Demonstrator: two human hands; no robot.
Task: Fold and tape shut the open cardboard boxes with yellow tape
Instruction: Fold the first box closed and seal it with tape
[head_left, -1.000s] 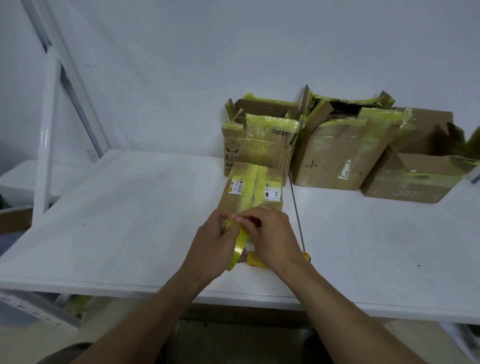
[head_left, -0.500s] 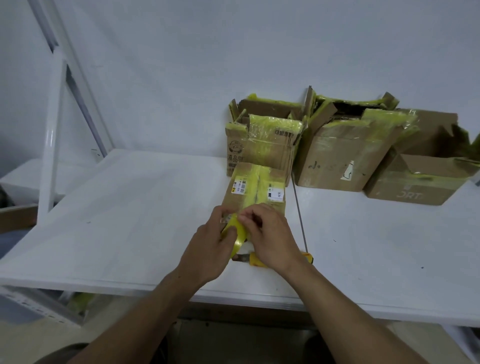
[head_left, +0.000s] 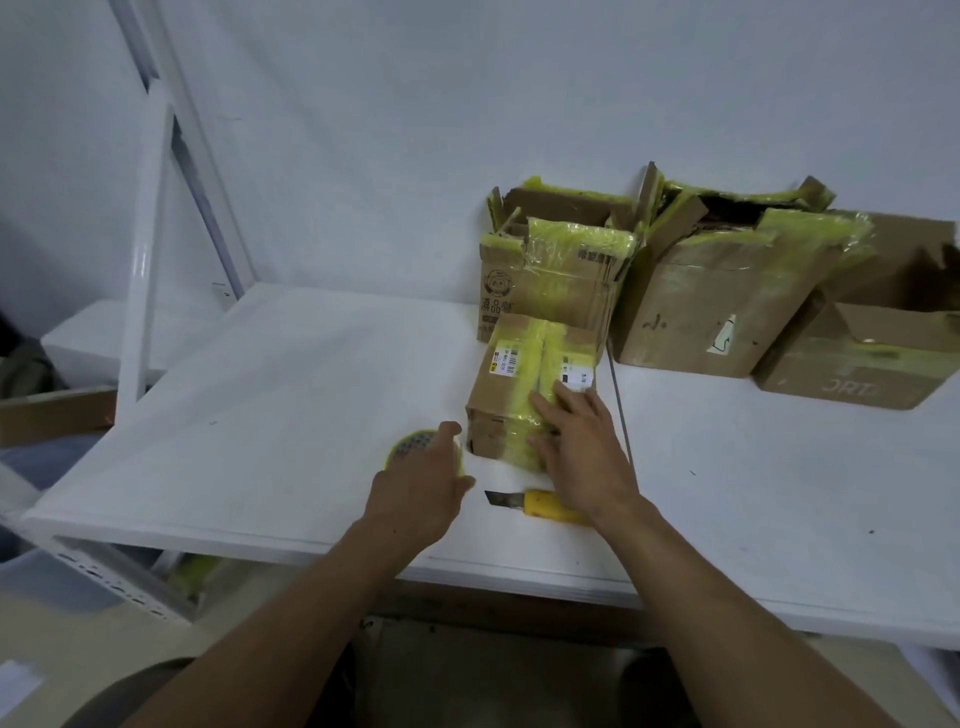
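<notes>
The right hand (head_left: 584, 457) lies flat with its fingers straight and apart, pressing on the near end of the small box (head_left: 498, 405), over the yellow tape that runs along its closed top and down its near face. The box lies on the white surface (head_left: 270, 415), two printed labels either side of the tape. The left hand (head_left: 418, 493) rests over the yellow tape roll (head_left: 410, 446), which lies flat just left of the box; the thumb reaches past the roll's rim, but whether the fingers grip it I cannot tell, since the hand covers its near half. A yellow-handled knife (head_left: 548, 506) lies by the surface's front edge with its blade out (the handle's end is hidden under the right wrist).

Against the wall stand more taped boxes: a printed box (head_left: 556, 296) touching the small box's far end, an open box (head_left: 566, 207) behind it, a larger box (head_left: 701, 312) with flaps up, and a low box (head_left: 852, 374) cut off by the right edge. Their insides are dark, so any contents cannot be made out
</notes>
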